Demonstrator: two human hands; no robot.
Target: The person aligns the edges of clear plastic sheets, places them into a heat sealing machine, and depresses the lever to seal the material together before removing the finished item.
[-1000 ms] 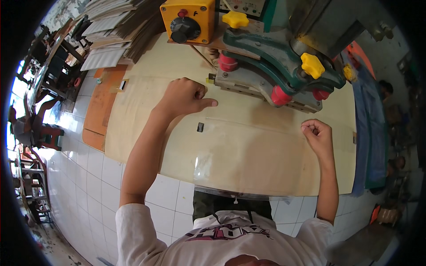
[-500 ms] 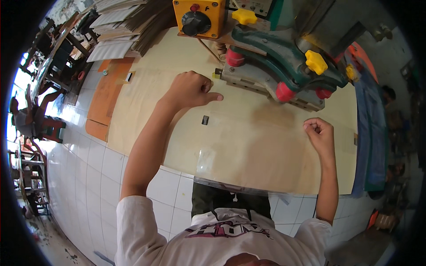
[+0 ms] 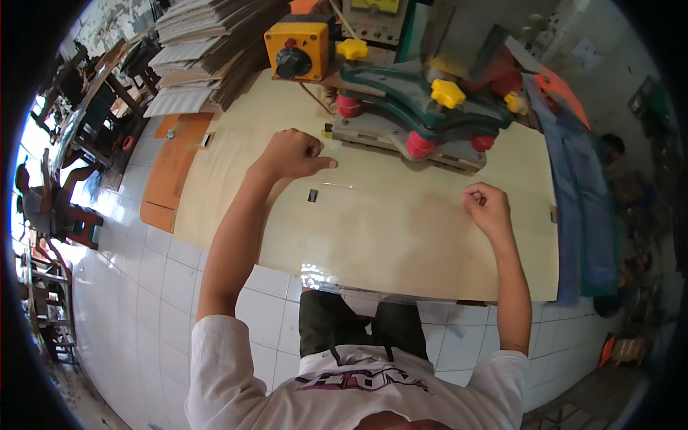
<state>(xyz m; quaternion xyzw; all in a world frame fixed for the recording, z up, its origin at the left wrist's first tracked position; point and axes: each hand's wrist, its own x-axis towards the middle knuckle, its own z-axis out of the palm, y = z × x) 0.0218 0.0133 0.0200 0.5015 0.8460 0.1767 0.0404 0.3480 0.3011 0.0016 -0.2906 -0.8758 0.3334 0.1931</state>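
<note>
On the left part of a pale yellow work board [image 3: 236, 193], my left hand [image 3: 290, 154] is closed, its thumb stretched to the right. Further right and a little nearer, my right hand [image 3: 489, 206] is curled with thumb and fingertips together. Whatever either hand may hold is too thin or hidden to make out. A glossy clear plastic sheet [image 3: 319, 276] lies on the board between my arms, its near edge hanging at the front by my legs. A small dark rectangular piece [image 3: 312, 195] sits just below my left thumb.
Beyond my hands stands a green press [image 3: 401, 100] with red feet and yellow star knobs. A yellow control box [image 3: 297, 51] is left of it. Stacked flat sheets [image 3: 208, 50] rise at the far left, above an orange board [image 3: 166, 179]. Blue sheeting [image 3: 580, 193] hangs at right.
The view has shifted, so press, board and both hands appear further left. Both hands keep their closed shape. The shine on the clear sheet has changed at its near left corner.
</note>
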